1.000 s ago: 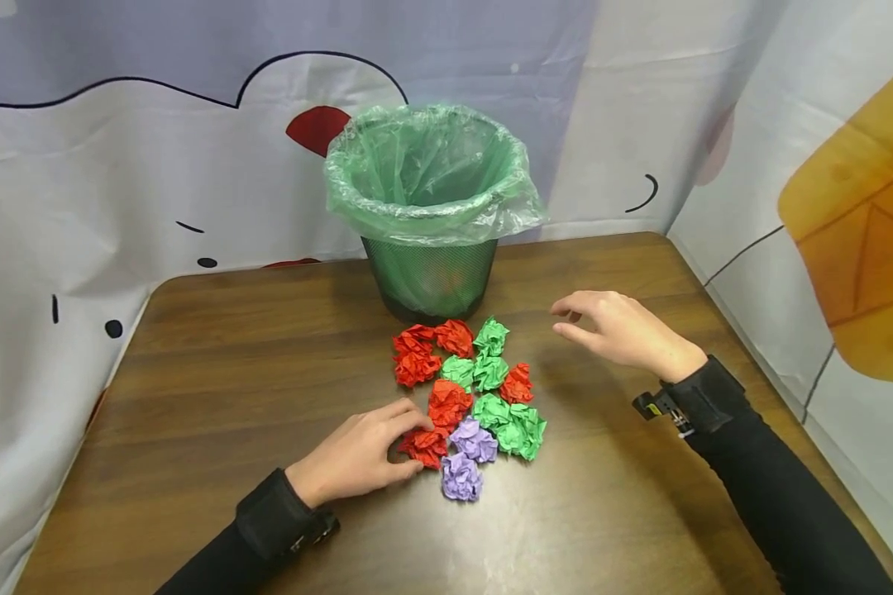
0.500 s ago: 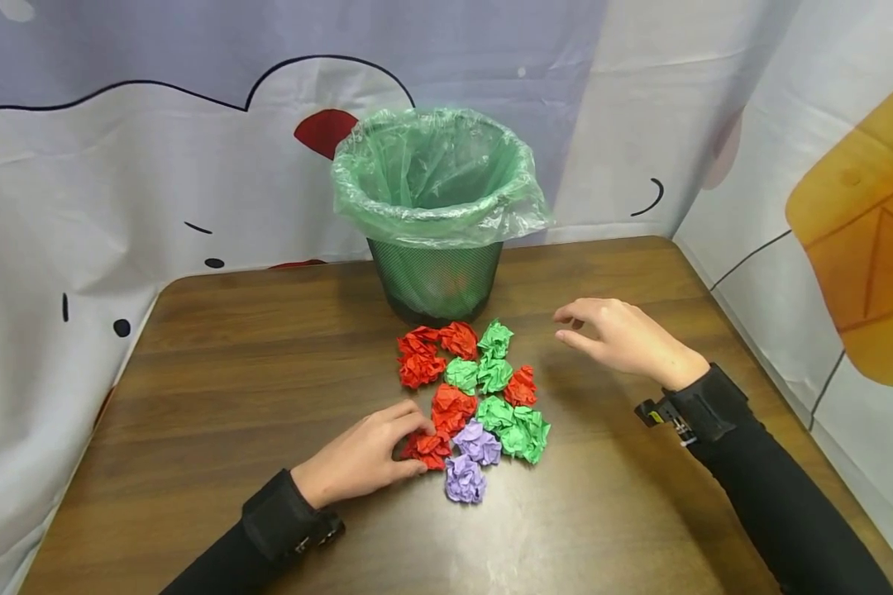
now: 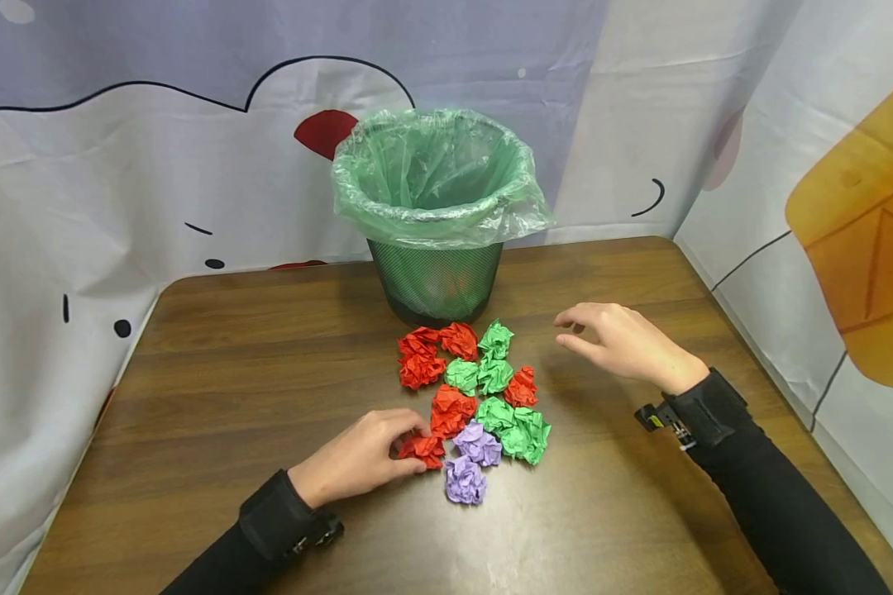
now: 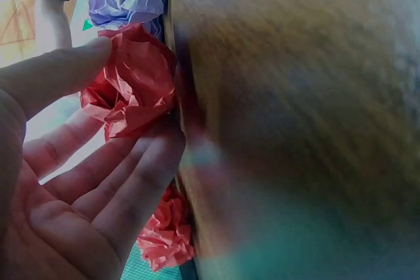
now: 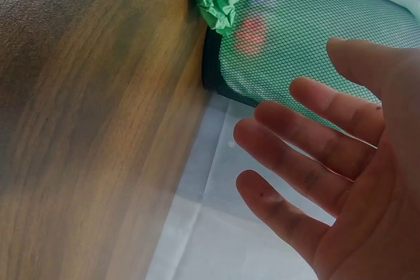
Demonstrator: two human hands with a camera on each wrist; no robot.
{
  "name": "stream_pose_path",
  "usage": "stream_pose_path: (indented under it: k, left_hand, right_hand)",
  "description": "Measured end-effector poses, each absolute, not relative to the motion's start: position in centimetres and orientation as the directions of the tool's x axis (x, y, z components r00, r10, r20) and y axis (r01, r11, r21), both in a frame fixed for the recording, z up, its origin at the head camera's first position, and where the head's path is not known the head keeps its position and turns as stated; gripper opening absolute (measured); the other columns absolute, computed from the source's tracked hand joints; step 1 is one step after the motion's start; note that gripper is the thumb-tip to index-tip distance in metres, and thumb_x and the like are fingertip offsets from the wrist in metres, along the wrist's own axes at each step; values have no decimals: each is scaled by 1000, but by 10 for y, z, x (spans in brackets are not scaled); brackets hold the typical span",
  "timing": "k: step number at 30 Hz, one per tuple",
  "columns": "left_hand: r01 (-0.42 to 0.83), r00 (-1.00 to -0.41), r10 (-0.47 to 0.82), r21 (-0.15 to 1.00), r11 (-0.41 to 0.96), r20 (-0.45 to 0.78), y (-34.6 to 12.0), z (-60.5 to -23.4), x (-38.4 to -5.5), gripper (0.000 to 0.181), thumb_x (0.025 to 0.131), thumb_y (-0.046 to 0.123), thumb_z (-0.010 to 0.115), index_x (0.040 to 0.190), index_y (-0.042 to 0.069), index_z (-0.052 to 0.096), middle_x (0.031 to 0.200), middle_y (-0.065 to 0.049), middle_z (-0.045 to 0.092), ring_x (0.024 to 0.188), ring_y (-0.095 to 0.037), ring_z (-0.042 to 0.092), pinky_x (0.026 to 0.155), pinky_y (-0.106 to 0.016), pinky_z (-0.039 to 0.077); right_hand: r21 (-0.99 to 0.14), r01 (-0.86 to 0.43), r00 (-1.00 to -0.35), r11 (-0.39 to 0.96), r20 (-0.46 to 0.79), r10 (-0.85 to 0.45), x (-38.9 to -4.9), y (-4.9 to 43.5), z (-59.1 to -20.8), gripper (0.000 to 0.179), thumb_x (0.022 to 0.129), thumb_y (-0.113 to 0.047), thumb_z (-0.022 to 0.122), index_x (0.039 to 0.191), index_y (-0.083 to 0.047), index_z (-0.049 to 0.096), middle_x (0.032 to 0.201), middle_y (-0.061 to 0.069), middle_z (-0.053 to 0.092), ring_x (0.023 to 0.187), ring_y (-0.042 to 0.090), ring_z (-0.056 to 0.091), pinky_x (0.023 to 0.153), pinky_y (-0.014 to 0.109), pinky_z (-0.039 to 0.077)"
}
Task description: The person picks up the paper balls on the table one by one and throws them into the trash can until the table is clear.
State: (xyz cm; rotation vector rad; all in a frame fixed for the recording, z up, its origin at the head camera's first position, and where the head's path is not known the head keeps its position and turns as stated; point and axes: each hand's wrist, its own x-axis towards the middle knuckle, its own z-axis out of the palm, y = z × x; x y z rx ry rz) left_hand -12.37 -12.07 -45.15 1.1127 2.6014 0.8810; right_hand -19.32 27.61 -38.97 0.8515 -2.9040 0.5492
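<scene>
Left hand (image 3: 360,463) pinches a crumpled red paper ball (image 3: 422,451) between thumb and fingers, at the near left edge of the paper cluster on the wood-grain table (image 3: 253,355); ball is roughly round, bright red, sharply creased and faceted, with folded ridges and a dark hollow facing the palm in the left wrist view; whether it touches the tabletop, cannot tell. Another red paper ball (image 3: 454,411) sits just beyond it; two pale purple paper balls (image 3: 465,481) lie just beside it, toward the right; green paper balls (image 3: 527,435) sit farther right, same rough crumple.

Right hand (image 3: 628,345) holds nothing, fingers loosely bent and spread apart, thumb clear, right of the cluster; black wire-mesh bin (image 3: 435,281) stands behind the paper, green translucent plastic liner (image 3: 439,219) folded over its rim; blurred red patch (image 5: 251,34) shows through the mesh.
</scene>
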Motion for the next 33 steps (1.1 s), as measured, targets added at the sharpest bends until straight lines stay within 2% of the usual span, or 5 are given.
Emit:
stream_pose_path:
  k: [8, 13, 20, 26, 33]
  left_hand:
    - [638, -697, 705, 565, 524, 133, -124, -448, -126, 28, 84, 25, 78, 109, 25, 65, 102, 15, 64, 93, -1, 59, 82, -27, 52]
    - [642, -705, 690, 563, 520, 167, -127, -440, -127, 30, 85, 24, 76, 111, 26, 63, 108, 15, 62, 95, -1, 59, 83, -28, 52]
    - [682, -697, 654, 554, 478, 293, -132, -426, -137, 31, 83, 19, 72, 112, 24, 62, 108, 14, 61, 93, -2, 57, 79, -31, 53]
    - [720, -679, 600, 541, 434, 423, -134, -406, -148, 33, 84, 15, 70, 115, 19, 63, 109, 9, 61, 90, -5, 53, 72, -27, 48]
    - [757, -652, 529, 502, 418, 543, -137, -384, -158, 31, 84, 11, 66, 114, 14, 63, 108, 5, 62, 88, -6, 52, 74, -23, 44]
  right_hand:
    - [-317, -529, -848, 787, 163, -504, -192, 276, -390, 27, 98, -31, 65, 116, -12, 71, 107, 3, 74, 96, 18, 69, 84, 43, 54]
    - [-321, -521, -853, 791, 154, -499, -190, 277, -392, 28, 99, -33, 64, 117, -13, 71, 107, 3, 73, 97, 18, 69, 85, 43, 54]
    - [-321, -519, -854, 792, 153, -498, -189, 278, -396, 28, 98, -33, 64, 117, -13, 71, 108, 4, 74, 96, 17, 69, 84, 43, 54]
    - [-316, -524, -851, 791, 162, -499, -188, 278, -398, 28, 98, -32, 65, 116, -12, 71, 106, 3, 74, 95, 17, 69, 83, 43, 55]
    - [-323, -525, -850, 788, 156, -503, -188, 279, -401, 30, 98, -33, 65, 118, -11, 71, 108, 4, 74, 96, 18, 69, 84, 43, 55]
